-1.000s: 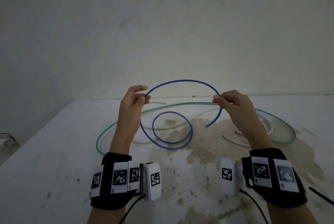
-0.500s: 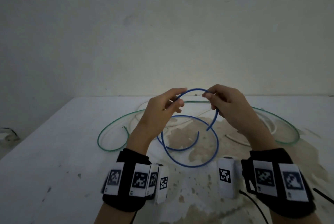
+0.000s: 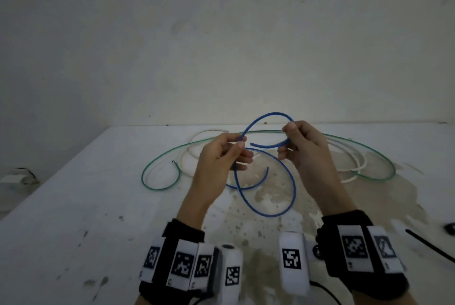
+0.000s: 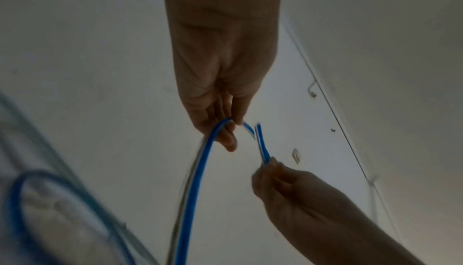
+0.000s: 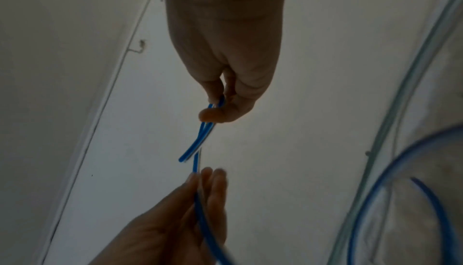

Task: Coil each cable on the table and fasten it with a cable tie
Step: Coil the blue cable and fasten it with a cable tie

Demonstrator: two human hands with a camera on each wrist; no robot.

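A blue cable (image 3: 293,181) is held above the table between both hands. My left hand (image 3: 240,143) pinches it where a small upper arc meets the large loop hanging below. My right hand (image 3: 285,142) pinches the other side of that arc together with the cable's free end, which points left between the hands. In the left wrist view the left hand (image 4: 233,125) pinches the blue cable (image 4: 195,180). In the right wrist view the right hand (image 5: 215,109) holds two blue strands (image 5: 198,142). A green cable (image 3: 157,164) and a white cable (image 3: 194,137) lie loose on the table.
The white table (image 3: 73,206) is stained in the middle and meets a plain wall at the back. A thin black strip (image 3: 428,245) lies at the right edge beside a small dark object (image 3: 450,227). A pale object (image 3: 12,178) sits left of the table.
The hands have come much closer together. The wide blue arc between them has shrunk to a small one, and the loop below has grown. The free end now points left.
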